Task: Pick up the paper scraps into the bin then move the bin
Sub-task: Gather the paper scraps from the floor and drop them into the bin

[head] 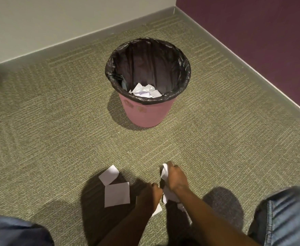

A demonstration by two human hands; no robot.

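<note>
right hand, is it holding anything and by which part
The right hand grips crumpled paper scraps round their middle; paper shows above and below the fist.

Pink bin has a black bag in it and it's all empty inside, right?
Not quite. The pink bin does have a black bag in it, but it isn't empty: the head view shows crumpled paper scraps lying at the bottom.

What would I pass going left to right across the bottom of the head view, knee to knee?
In order: left knee → flat scraps → left hand → right hand, gripping crumpled paper → right knee.
</note>
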